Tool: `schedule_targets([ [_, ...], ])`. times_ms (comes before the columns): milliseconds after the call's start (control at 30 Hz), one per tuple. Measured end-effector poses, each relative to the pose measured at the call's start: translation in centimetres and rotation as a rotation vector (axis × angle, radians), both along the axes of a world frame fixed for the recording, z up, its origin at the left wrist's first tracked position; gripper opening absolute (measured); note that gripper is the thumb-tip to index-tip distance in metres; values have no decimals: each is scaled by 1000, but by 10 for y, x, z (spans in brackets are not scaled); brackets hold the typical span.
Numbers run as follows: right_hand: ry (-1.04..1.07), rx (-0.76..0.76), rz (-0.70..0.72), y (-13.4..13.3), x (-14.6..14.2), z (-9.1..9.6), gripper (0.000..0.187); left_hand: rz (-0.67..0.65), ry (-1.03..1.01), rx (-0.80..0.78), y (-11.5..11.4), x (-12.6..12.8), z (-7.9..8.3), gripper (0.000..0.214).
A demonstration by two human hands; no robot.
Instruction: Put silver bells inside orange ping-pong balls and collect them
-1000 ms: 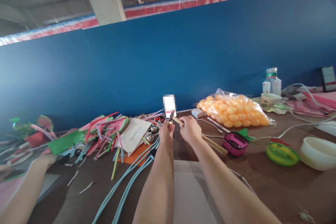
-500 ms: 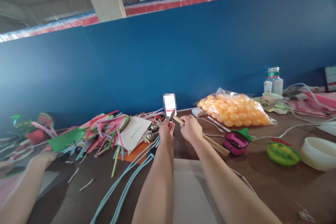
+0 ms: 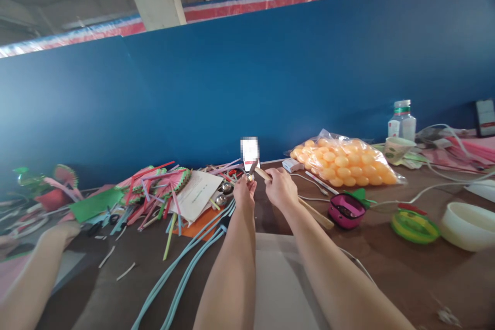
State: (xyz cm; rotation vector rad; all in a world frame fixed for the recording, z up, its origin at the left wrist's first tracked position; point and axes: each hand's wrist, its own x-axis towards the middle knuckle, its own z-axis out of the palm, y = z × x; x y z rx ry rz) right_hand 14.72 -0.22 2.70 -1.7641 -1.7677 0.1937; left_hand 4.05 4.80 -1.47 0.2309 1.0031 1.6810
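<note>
Right hand (image 3: 281, 185): grip clenched round hammer (image 3: 315, 213); shiny piece (image 3: 249, 177) is pinched by left hand (image 3: 243, 195) near the hammer head, more exposed than a second ago, so better presented; contact can't be told; metal balls (image 3: 221, 199) seen nearby on counter (image 3: 410, 283)

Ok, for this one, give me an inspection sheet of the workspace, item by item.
Surface: brown table, with a grey sheet between the forearms.
Job's things: wooden-handled hammer, its dark head close to a small shiny piece; contact cannot be told.
Clutter: coloured strips and metal balls on the left; a bag of orange balls and a purple basket on the right.
Hands: left hand holds the shiny piece; right hand grips the hammer.
Cables: white cable at right.
Surroundings: blue partition behind; another person's hand at far left.
</note>
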Motion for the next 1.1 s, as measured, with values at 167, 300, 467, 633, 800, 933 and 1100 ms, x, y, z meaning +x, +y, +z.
schedule_targets([
  [167, -6, 8, -2, 0, 0, 0, 28, 3, -8, -7, 1, 0, -1, 4],
  [300, -9, 2, 2, 1, 0, -1, 27, -7, -10, 3, 0, 0, 0, 4],
  [467, 8, 26, -15, 1, 0, 0, 28, 8, 7, -8, -1, 0, 1, 6],
  [633, -1, -10, 3, 2, 1, -2, 27, -21, -3, 13, 0, -1, 0, 9],
  [800, 27, 44, -5, 3, 2, -3, 29, 8, 1, 3, 2, -2, -3, 5],
  [933, 12, 16, 18, 3, 2, -3, 28, -24, -6, 7, 4, -3, -5, 4],
  [1100, 37, 46, 3, 3, 2, -2, 28, 8, -3, 2, 3, -3, -4, 2],
])
